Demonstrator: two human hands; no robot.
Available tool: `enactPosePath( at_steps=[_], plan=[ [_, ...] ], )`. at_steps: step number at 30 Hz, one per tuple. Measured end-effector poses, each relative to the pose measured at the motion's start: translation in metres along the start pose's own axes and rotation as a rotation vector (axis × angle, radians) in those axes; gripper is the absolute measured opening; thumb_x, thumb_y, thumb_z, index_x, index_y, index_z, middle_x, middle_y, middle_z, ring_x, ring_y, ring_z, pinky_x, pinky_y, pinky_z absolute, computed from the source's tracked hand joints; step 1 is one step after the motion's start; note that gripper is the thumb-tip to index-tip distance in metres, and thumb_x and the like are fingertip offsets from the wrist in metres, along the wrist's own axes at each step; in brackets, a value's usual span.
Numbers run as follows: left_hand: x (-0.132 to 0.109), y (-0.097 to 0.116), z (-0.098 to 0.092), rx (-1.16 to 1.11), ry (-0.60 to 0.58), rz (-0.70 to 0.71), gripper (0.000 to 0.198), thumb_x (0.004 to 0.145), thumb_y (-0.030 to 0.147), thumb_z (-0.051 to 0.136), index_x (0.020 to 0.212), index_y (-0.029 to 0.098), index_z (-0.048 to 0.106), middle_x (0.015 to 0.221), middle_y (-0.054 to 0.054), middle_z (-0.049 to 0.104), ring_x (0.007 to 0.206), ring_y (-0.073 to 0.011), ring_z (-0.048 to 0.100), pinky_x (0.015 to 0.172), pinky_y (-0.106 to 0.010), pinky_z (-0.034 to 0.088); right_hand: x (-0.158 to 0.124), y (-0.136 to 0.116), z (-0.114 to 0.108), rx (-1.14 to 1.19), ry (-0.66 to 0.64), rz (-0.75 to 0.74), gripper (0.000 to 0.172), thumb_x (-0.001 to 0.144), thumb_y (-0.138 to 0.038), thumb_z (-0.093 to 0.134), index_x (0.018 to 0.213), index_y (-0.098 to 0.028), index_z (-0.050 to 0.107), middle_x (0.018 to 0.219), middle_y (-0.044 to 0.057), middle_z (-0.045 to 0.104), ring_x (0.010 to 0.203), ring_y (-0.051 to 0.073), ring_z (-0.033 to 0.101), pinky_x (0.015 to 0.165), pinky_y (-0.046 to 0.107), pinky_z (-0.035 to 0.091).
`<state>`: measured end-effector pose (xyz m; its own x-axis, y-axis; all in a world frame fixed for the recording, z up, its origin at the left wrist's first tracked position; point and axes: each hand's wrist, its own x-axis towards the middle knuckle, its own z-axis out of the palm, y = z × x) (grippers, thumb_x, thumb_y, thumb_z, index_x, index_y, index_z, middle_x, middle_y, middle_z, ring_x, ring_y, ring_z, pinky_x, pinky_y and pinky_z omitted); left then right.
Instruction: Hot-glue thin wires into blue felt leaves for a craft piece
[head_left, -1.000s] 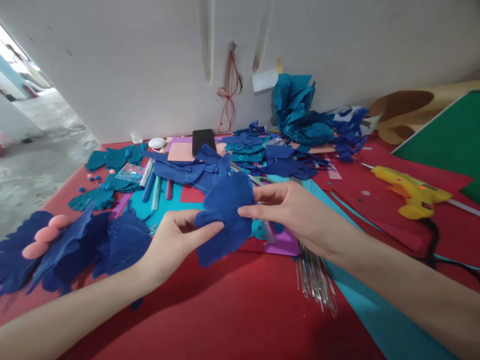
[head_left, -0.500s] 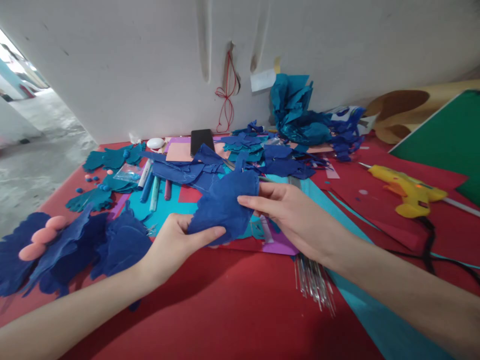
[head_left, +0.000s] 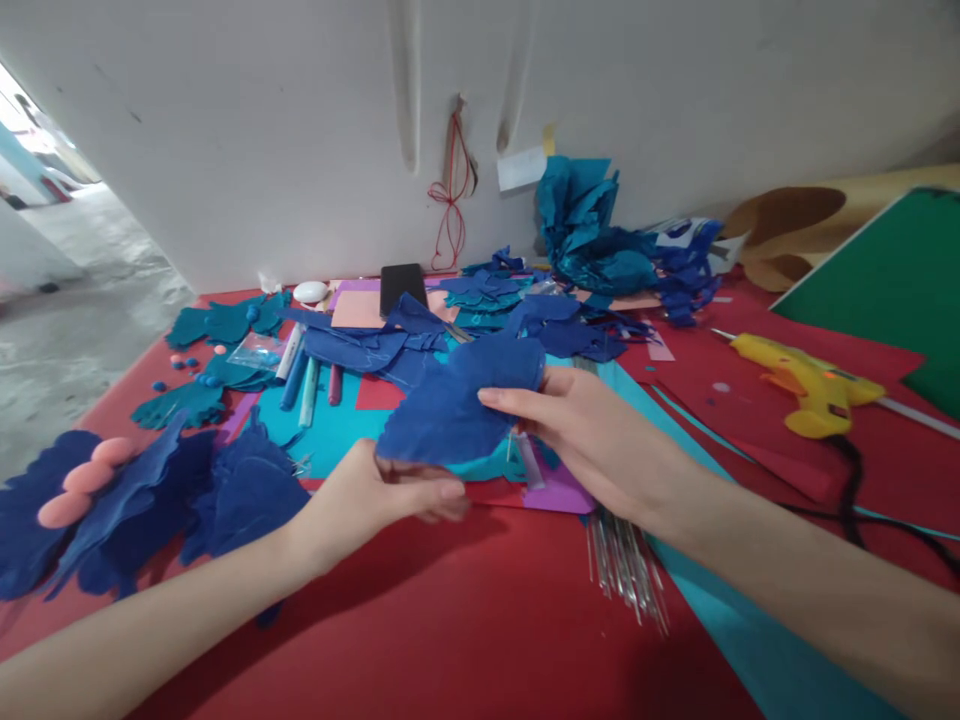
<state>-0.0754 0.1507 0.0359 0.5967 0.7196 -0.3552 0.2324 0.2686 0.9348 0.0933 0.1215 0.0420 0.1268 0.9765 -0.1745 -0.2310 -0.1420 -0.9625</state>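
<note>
My right hand [head_left: 574,410] pinches a dark blue petal-shaped piece [head_left: 465,395] by its right side, thumb on top. The piece looks like crepe paper or thin cloth, and it is held up above the table. My left hand [head_left: 394,490] is just below its lower left edge, with the thumb stretched out and the fingers partly behind it, slightly blurred. Nothing shows between that thumb and the fingers. More dark blue cut pieces [head_left: 251,485] lie by my left forearm, beside blue petals topped with pink pompoms [head_left: 88,477].
A yellow glue gun [head_left: 810,380] lies at the right, its black cord trailing forward. Thin wires [head_left: 630,575] lie near my right wrist. Markers [head_left: 310,390], a black phone [head_left: 403,288], teal petals [head_left: 184,403] and crumpled teal paper [head_left: 589,230] sit farther back, before the white wall [head_left: 285,140].
My left thumb has come off the face of the blue piece, and that hand is lower against it. The piece has turned and spread out wider in my right hand.
</note>
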Motion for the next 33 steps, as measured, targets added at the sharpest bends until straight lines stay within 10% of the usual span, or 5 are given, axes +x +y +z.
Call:
enactPosePath(
  at_steps=[5,10,18,27,33],
  plan=[
    [-0.003,0.004,0.000,-0.265,-0.151,0.001,0.029,0.073,0.040,0.057,0.076,0.014,0.069,0.078,-0.008,0.070,0.073,-0.0181,0.066,0.060,-0.022,0.050,-0.007,-0.002,0.000,-0.457,0.124,-0.475,0.006,0.070,-0.025,0.062,0.073,-0.020,0.061,0.078,0.001,0.063,0.076,0.016,0.056,0.070,0.031,0.045],
    [-0.003,0.009,-0.002,-0.533,-0.082,0.018,0.032,0.066,0.048,0.061,0.064,0.016,0.067,0.059,-0.002,0.067,0.054,-0.0119,0.061,0.055,-0.019,0.048,-0.012,0.004,-0.006,-1.056,-0.115,-1.317,0.015,0.079,-0.012,0.050,0.082,-0.022,0.061,0.087,0.000,0.064,0.081,0.014,0.051,0.075,0.031,0.040],
    [-0.003,0.007,-0.003,-0.412,0.183,0.053,0.013,0.063,0.028,0.069,0.060,0.015,0.065,0.052,0.002,0.062,0.049,-0.0088,0.056,0.053,-0.018,0.046,-0.008,0.003,-0.014,-1.397,-0.086,-1.609,0.020,0.079,-0.010,0.051,0.095,-0.021,0.056,0.090,0.001,0.062,0.088,0.012,0.049,0.080,0.030,0.038],
    [0.001,0.012,-0.007,-0.360,0.179,0.056,0.017,0.058,0.029,0.073,0.056,0.013,0.066,0.052,-0.001,0.065,0.049,-0.0105,0.060,0.052,-0.018,0.049,0.007,-0.003,-0.024,-1.195,0.122,-1.396,0.009,0.078,-0.018,0.053,0.069,-0.021,0.051,0.073,0.003,0.058,0.076,0.017,0.050,0.070,0.034,0.038],
    [0.002,0.012,-0.007,-0.286,0.231,0.064,0.017,0.054,0.029,0.074,0.054,0.014,0.066,0.055,-0.003,0.067,0.049,-0.0120,0.061,0.050,-0.019,0.049,0.004,-0.007,-0.011,-0.750,-0.171,-0.427,0.019,0.078,-0.034,0.046,0.075,-0.018,0.057,0.067,0.001,0.056,0.055,0.010,0.047,0.048,0.023,0.036]
  ],
)
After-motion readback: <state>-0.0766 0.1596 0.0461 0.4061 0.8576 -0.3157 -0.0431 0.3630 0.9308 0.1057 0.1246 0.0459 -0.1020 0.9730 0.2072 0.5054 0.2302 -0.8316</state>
